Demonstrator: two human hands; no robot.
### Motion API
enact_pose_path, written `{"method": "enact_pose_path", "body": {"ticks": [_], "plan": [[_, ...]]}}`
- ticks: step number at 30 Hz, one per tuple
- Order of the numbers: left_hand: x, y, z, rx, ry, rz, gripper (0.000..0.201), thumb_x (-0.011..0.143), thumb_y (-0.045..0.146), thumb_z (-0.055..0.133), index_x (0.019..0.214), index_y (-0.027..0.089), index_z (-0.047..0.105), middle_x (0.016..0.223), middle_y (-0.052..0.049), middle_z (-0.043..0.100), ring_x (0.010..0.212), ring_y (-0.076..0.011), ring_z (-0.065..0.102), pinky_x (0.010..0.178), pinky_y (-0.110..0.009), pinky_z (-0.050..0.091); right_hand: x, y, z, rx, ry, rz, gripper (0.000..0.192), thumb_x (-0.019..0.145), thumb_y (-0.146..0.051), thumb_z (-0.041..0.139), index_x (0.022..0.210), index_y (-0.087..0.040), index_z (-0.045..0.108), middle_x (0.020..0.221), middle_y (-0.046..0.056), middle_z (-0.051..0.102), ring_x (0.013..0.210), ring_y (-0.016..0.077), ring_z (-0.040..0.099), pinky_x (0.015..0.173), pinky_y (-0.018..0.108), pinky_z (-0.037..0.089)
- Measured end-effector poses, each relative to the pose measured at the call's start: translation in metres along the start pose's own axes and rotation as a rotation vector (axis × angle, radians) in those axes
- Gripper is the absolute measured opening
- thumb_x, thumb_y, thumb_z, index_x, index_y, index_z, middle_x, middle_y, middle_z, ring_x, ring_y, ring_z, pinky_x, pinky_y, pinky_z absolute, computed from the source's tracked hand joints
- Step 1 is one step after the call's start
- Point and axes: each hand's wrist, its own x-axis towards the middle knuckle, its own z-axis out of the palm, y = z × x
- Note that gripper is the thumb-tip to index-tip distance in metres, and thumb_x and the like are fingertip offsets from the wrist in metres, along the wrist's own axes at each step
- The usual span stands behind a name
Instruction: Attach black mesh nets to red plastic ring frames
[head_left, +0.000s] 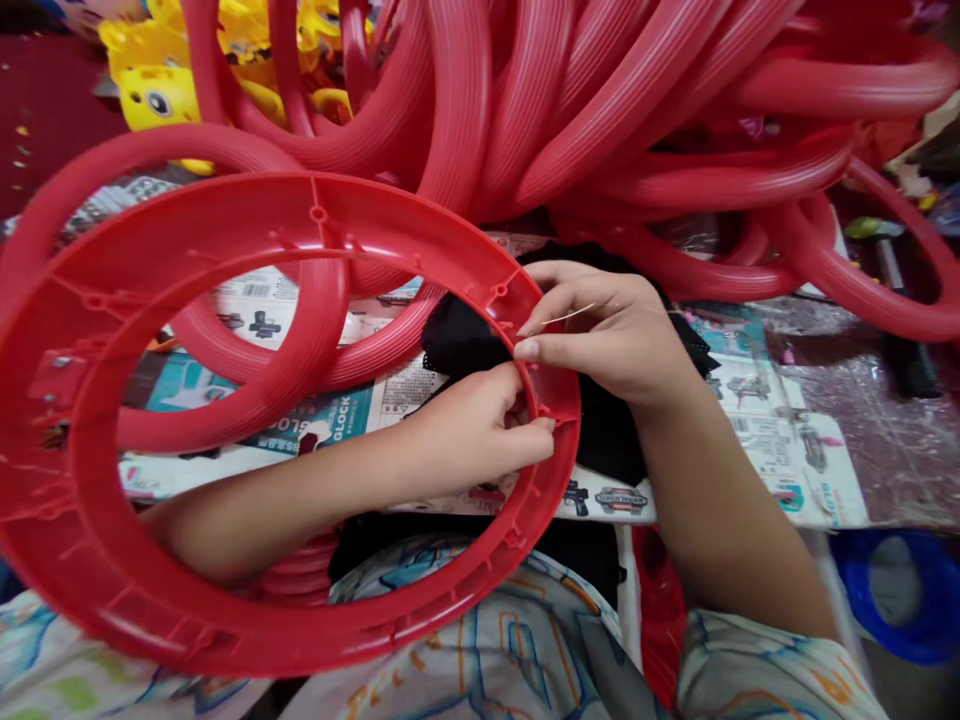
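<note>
A large red plastic ring (pixel 247 235) with small pegs on its inner face lies tilted across my lap. My left arm passes through its hole. My left hand (pixel 480 430) pinches the ring's right rim beside a peg. My right hand (pixel 607 335) is curled over the same rim from outside, its fingertips closed on a thin pale strand and touching the rim. Black mesh netting (pixel 461 340) lies bunched just behind both hands, partly hidden by them.
A heap of several more red rings (pixel 637 110) fills the back and right. Yellow plastic toys (pixel 161 95) sit at the back left. Printed toy cards (pixel 780 440) cover the surface. A blue object (pixel 892 590) lies at the lower right.
</note>
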Motion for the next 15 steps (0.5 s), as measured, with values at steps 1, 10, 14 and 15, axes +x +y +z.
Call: {"method": "enact_pose_path", "body": {"ticks": [1, 10, 14, 15], "plan": [[0.0, 0.001, 0.001, -0.05, 0.013, -0.006, 0.013, 0.083, 0.022, 0.057, 0.094, 0.019, 0.05, 0.082, 0.001, 0.059, 0.071, -0.0132, 0.058, 0.061, -0.024, 0.049, 0.0, 0.0, 0.0, 0.031, -0.003, 0.01, 0.013, 0.065, -0.022, 0.084, 0.069, -0.018, 0.073, 0.099, 0.002, 0.068, 0.087, 0.0128, 0.064, 0.076, 0.027, 0.053], [0.009, 0.001, 0.008, -0.616, 0.085, 0.189, 0.025, 0.075, 0.017, 0.072, 0.093, 0.014, 0.056, 0.091, -0.003, 0.067, 0.083, -0.0121, 0.065, 0.074, -0.023, 0.056, 0.0, -0.003, 0.0, 0.039, 0.032, 0.002, 0.015, 0.063, -0.024, 0.086, 0.069, -0.018, 0.074, 0.089, 0.0, 0.065, 0.081, 0.0108, 0.062, 0.075, 0.026, 0.053], [0.014, 0.0, 0.006, -0.614, 0.141, 0.221, 0.022, 0.082, 0.024, 0.067, 0.097, 0.016, 0.052, 0.084, 0.001, 0.06, 0.074, -0.0091, 0.06, 0.068, -0.021, 0.054, 0.0, -0.001, 0.001, 0.021, 0.03, -0.019, 0.011, 0.065, -0.019, 0.085, 0.07, -0.02, 0.075, 0.09, 0.001, 0.066, 0.085, 0.0117, 0.064, 0.084, 0.028, 0.054], [0.014, 0.0, 0.005, -0.575, 0.168, 0.231, 0.021, 0.083, 0.023, 0.064, 0.098, 0.017, 0.05, 0.084, 0.002, 0.059, 0.073, -0.0087, 0.059, 0.066, -0.021, 0.053, 0.0, 0.0, 0.001, 0.007, 0.02, -0.026, 0.01, 0.066, -0.02, 0.084, 0.072, -0.02, 0.075, 0.093, 0.001, 0.067, 0.089, 0.0128, 0.064, 0.087, 0.03, 0.053]]}}
